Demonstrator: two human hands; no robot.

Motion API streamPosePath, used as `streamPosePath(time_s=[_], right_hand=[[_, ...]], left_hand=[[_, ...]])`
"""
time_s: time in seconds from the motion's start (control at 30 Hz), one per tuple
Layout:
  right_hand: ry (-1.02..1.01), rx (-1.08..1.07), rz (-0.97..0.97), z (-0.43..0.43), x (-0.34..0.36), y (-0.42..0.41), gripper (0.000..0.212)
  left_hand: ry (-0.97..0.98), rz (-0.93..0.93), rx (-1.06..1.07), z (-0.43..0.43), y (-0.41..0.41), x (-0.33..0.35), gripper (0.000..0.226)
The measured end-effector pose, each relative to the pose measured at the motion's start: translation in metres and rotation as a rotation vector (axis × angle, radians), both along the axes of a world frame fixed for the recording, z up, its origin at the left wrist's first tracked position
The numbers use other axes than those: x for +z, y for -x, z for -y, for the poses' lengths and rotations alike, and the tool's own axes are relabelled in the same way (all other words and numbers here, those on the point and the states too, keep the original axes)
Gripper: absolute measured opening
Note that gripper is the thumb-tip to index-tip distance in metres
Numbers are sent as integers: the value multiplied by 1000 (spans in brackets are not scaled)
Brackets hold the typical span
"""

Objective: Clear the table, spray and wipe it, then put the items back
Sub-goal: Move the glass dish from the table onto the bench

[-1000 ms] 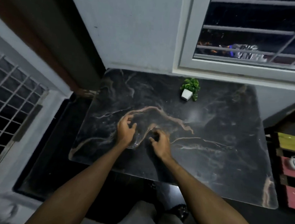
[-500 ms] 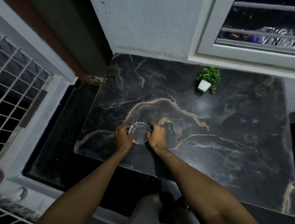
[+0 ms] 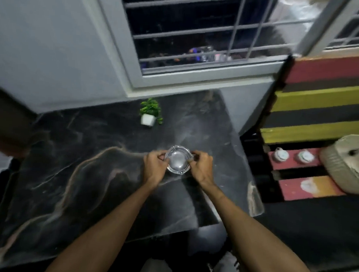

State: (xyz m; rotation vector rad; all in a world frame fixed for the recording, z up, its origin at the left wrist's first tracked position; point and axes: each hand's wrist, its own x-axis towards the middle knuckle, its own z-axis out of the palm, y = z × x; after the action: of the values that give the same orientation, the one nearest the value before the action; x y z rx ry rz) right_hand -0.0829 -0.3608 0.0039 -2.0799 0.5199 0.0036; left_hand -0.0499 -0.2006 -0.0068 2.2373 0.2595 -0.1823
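The dark marbled bench point(image 3: 81, 152) sits pushed into the corner under the barred window point(image 3: 199, 34), which is probably why the small potted plant point(image 3: 150, 112) stands at the far edge near the sill: it is out of the way there, upright in its white pot, and well apart from the hands.

The left hand point(image 3: 155, 165) is closed on the left rim of a clear glass ashtray point(image 3: 178, 159), fingers curled over the edge. The right hand point(image 3: 202, 164) is clamped on the opposite rim in the same way. Gripping it from both sides makes sense for heavy, slippery glass. The ashtray is over the right part of the bench, toward the near edge; whether it rests on the surface or is just off it, I cannot tell from this view.

Judging by the task, this is the clearing stage: the ashtray is being taken away, the plant is not yet moved, and spraying and wiping remain to be done.

To the right, well apart from the bench, stands a striped pallet shelf point(image 3: 320, 105) in red, yellow and black. Two small white pots point(image 3: 279, 154) sit on a red slat, and a beige bag point(image 3: 348, 163) rests beside them, so this is a likely place to set things down.

Count: one bench, one plant, one ashtray, two hands, two white pots, one bag.
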Motion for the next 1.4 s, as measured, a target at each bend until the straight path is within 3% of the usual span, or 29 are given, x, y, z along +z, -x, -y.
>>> streamPosePath(time_s=[0.27, 0.4, 0.57, 0.67, 0.93, 1.07, 1.23, 1.4], right_hand=[[-1, -258, 10, 270, -15, 49, 29], [40, -359, -32, 381, -40, 81, 28], [44, -453, -141, 487, -101, 110, 16], [44, -508, -188, 528, -148, 120, 26], [56, -612, -273, 595, -274, 134, 28], [68, -657, -242, 610, -302, 135, 21], [108, -658, -248, 619, -317, 139, 22], [171, -640, -307, 617, -315, 138, 23]], left_hand=[[29, 11, -255, 280, 17, -7, 14], [41, -11, -364, 397, 37, -25, 20], [31, -83, -469, 512, 57, -85, 11], [20, -114, -521, 561, 61, -133, 23], [-42, -189, -636, 638, 69, -266, 11], [20, -121, -643, 659, 71, -295, 47], [15, -145, -676, 672, 71, -314, 21], [-5, -148, -718, 668, 70, -315, 16]])
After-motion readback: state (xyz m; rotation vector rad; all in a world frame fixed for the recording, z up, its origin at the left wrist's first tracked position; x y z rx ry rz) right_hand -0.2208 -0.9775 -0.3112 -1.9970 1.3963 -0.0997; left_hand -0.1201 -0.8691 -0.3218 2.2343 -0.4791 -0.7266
